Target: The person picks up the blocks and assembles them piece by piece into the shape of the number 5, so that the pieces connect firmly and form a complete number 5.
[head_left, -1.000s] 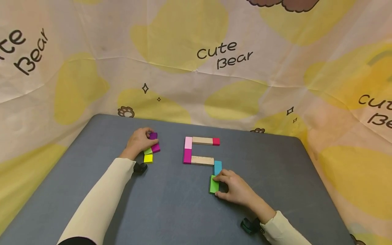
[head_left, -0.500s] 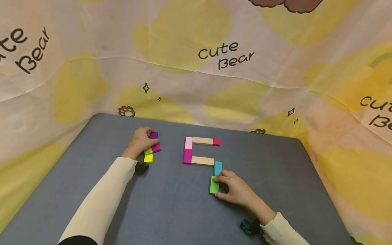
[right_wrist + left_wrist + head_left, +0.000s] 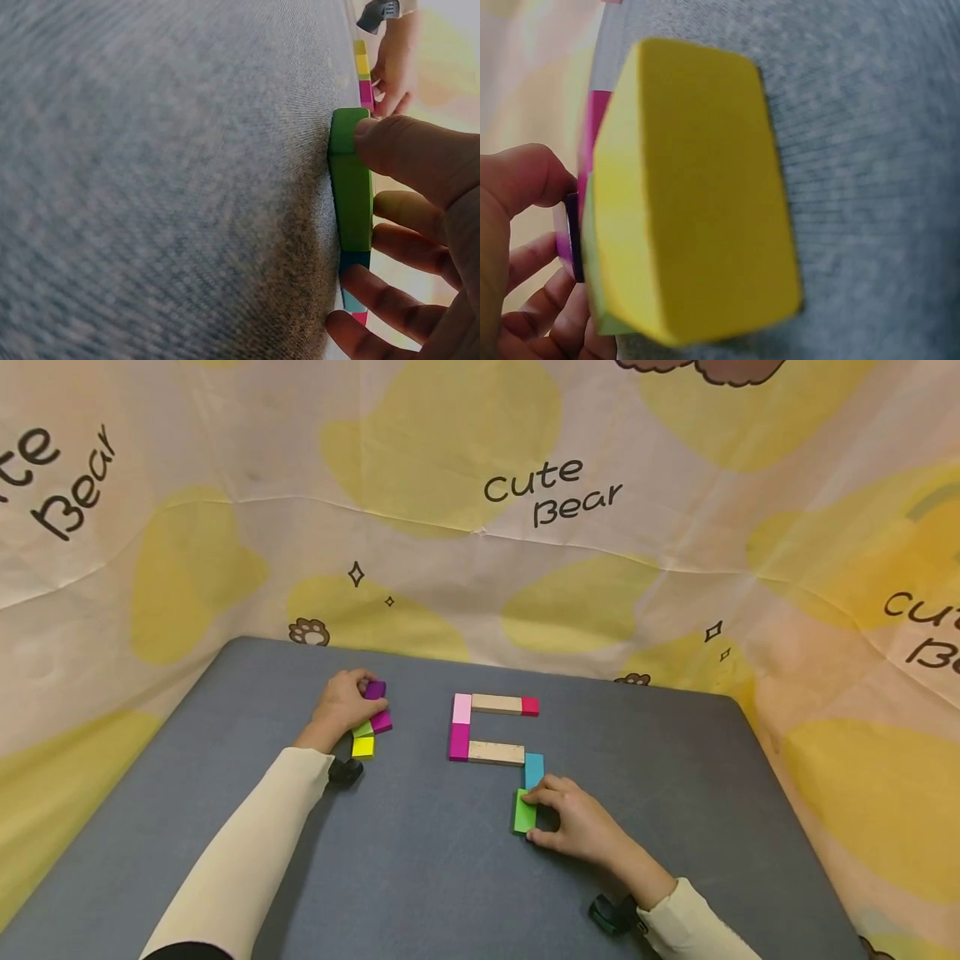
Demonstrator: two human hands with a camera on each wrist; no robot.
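Note:
At the left, the left hand (image 3: pixel 343 703) pinches a purple block (image 3: pixel 376 690) between thumb and fingers; part of it is hidden. Just below are a magenta block (image 3: pixel 382 722), a lime block (image 3: pixel 363 729) and a yellow block (image 3: pixel 363 747), which looms large in the left wrist view (image 3: pixel 712 195). The right hand (image 3: pixel 581 825) grips a bright green block (image 3: pixel 524 812), thumb at its near end and a finger at its far end. This block lies against the lower end of a blue block (image 3: pixel 533 771). The right wrist view shows the thumb on the green block (image 3: pixel 351 199).
On the grey table (image 3: pixel 420 877), a pink block (image 3: pixel 461 709) and a magenta block (image 3: pixel 459 743) form a column. An upper wooden block (image 3: pixel 497 704) leads to a red block (image 3: pixel 530 707); a lower wooden block (image 3: pixel 497 753) reaches the blue one. Patterned cloth (image 3: pixel 420 460) stands behind.

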